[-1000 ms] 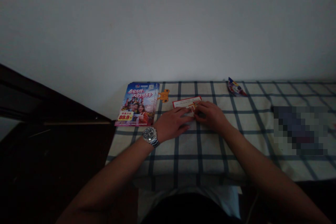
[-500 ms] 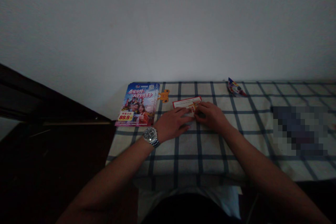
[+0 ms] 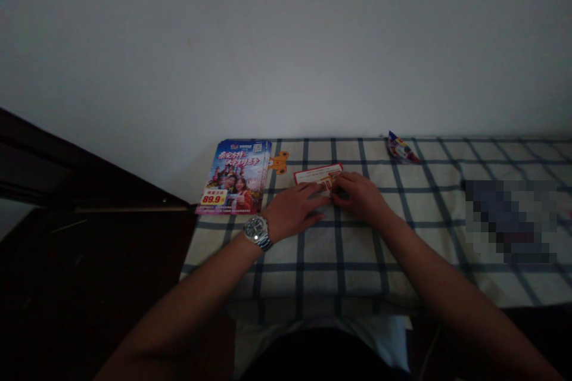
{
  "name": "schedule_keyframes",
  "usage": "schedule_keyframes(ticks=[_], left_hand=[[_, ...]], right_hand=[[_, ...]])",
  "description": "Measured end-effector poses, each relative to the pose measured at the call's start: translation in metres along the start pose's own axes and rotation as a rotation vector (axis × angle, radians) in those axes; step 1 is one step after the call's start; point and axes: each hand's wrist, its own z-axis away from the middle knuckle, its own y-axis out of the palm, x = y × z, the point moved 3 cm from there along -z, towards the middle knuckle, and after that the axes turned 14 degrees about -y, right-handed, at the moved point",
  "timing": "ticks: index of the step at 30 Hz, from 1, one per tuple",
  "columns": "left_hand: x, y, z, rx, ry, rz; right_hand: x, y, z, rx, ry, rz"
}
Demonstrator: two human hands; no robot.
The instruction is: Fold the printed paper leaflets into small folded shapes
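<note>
A folded paper flyer [image 3: 310, 175], white with a red edge and orange-red print, lies on the checked cloth. My left hand [image 3: 292, 209] rests flat with fingers stretched over its lower left part, a metal watch [image 3: 256, 230] on the wrist. At the paper's right end, my right hand [image 3: 357, 195] has its fingers bent and pinched together on the flyer. Both hands cover the lower portion of the paper, so its full shape is hidden. Left of my hands sits a stack of colourful flyers [image 3: 235, 178], the top one marked 89.9.
An orange bear-shaped piece [image 3: 279, 163] lies against the stack's right side. A crumpled colourful packet [image 3: 401, 150] stands near the wall [image 3: 286, 47]. Farther right is a dark blurred-out object [image 3: 504, 217]. The checked tablecloth [image 3: 322, 268] hangs over the front edge.
</note>
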Motion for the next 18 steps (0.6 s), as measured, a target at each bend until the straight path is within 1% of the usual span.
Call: schedule_keyframes(ticks=[5, 11, 18], left_hand=[[0.001, 0.0, 0.0, -0.002, -0.003, -0.005], [0.0, 0.0, -0.001, -0.006, 0.0, -0.015], [0.0, 0.0, -0.001, 0.0, -0.001, -0.016]], right_hand=[[-0.001, 0.0, 0.002, 0.002, -0.014, 0.022], [-0.005, -0.002, 0.001, -0.041, 0.019, 0.055], [-0.013, -0.005, 0.0, -0.08, 0.122, 0.089]])
